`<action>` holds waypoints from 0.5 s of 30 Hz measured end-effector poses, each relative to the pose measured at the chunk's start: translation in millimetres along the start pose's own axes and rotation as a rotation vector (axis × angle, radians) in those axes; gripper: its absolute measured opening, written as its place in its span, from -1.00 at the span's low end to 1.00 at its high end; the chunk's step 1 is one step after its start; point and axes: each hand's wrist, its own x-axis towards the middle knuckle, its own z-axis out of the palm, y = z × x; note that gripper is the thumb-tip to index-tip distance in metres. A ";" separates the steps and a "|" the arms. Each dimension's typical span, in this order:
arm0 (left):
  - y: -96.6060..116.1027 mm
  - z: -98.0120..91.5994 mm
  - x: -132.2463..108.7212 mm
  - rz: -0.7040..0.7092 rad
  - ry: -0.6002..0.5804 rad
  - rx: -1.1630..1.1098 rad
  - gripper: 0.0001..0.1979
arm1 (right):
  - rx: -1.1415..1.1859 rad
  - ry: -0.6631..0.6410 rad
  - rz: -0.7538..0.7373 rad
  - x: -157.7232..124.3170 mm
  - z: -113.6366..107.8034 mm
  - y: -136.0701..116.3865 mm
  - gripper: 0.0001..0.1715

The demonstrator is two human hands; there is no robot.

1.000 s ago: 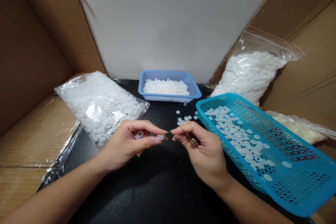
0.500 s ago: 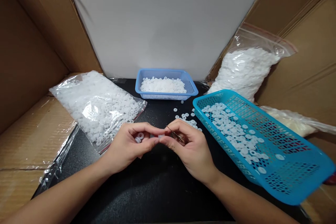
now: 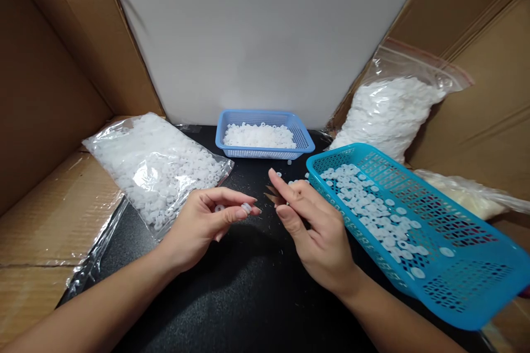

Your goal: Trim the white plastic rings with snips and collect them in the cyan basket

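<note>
My left hand pinches a small white plastic ring between thumb and fingertips. Another white ring rests behind the thumb, against the curled fingers. To its right, my right hand is closed around a small metal tool with two pointed tips. The tips stand apart and face the left hand without touching the ring. Fingers cover the rest of this tool, so I cannot tell its exact kind. Behind the right hand, a few loose rings lie partly hidden on the black table.
A turquoise basket with many white discs stands close to my right arm. At the back is a blue basket of rings. A clear bag of rings lies left; a bag of white pieces leans right. Cardboard walls flank the table.
My hands have moved apart; before, their fingertips met at the ring. My right hand has shifted right, its index finger now extended, and the tool's two tips show spread.
</note>
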 end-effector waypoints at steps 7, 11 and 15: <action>5.9 4.7 -3.1 0.004 -0.016 -0.101 -0.80 | -0.203 0.042 -0.230 -5.2 1.7 -0.4 -0.41; 5.3 4.6 -3.3 0.011 0.002 -0.077 -0.74 | -0.250 0.029 -0.265 -4.5 1.0 -1.1 -0.49; 2.1 2.9 -3.6 0.021 -0.002 -0.025 -0.72 | -0.291 0.018 -0.286 -3.9 1.6 -1.5 -0.58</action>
